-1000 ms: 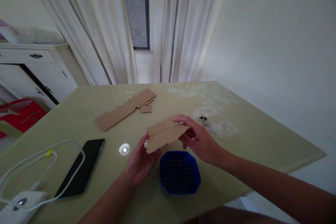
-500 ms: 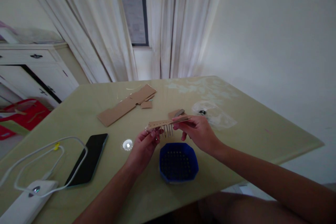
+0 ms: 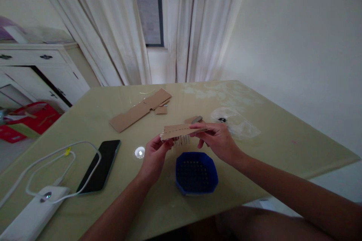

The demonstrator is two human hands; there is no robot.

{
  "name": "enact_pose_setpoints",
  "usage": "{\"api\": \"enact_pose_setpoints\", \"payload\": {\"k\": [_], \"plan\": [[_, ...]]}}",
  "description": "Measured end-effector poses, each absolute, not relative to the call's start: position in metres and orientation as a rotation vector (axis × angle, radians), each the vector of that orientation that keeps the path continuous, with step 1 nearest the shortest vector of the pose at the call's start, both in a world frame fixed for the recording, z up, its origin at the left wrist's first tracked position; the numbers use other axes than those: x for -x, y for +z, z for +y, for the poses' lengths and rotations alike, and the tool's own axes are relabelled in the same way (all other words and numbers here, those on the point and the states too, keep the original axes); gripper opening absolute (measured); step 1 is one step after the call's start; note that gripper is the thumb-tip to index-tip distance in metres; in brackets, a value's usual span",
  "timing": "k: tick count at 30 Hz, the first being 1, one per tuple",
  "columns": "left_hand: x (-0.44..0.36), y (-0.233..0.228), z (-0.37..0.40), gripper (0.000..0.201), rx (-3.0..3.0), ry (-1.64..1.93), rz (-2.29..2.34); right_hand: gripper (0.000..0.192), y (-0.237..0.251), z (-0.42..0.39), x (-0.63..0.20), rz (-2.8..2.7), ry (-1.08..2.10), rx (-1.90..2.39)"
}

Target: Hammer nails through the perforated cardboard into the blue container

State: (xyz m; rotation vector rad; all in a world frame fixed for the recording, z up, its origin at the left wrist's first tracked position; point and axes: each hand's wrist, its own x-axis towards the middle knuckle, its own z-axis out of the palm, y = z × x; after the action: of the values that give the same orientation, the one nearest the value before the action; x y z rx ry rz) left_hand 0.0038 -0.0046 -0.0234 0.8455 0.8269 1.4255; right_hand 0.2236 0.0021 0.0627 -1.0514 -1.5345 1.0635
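Observation:
Between my two hands is a piece of brown cardboard (image 3: 179, 131) with a row of small slits along it. Several thin metallic prongs hang down from its underside; what they belong to is too small to tell. My left hand (image 3: 155, 154) pinches the left end, with its fingertips under the edge. The right end is gripped by my right hand (image 3: 219, 141), thumb and fingers closed on it. Just below the cardboard a blue basket (image 3: 196, 188) with a perforated bottom stands on the table, touched by neither hand.
Behind my hands lie a long cardboard strip (image 3: 135, 111) with smaller scraps and a grey object (image 3: 197, 119) on cardboard. A clear plastic bag (image 3: 240, 126) with small black bits is at right. A phone (image 3: 100, 165), white cable (image 3: 85, 143) and power bank (image 3: 36, 211) lie left.
The cardboard has tilted so more of its upper face shows, and the prongs beneath are less visible. The view has shifted slightly left. Both hands keep their hold.

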Motion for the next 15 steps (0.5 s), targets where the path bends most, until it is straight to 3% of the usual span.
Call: {"api": "enact_pose_setpoints", "payload": {"k": [8, 15], "plan": [[-0.004, -0.011, -0.011, 0.025, -0.983, 1.392, 0.887, 0.025, 0.051, 0.004, -0.233, -1.602, 0.950, 1.000], [-0.005, -0.003, -0.013, 0.022, -1.011, 1.414, 0.877, 0.043, 0.052, 0.003, -0.236, -1.635, 1.022, 1.020]]}}
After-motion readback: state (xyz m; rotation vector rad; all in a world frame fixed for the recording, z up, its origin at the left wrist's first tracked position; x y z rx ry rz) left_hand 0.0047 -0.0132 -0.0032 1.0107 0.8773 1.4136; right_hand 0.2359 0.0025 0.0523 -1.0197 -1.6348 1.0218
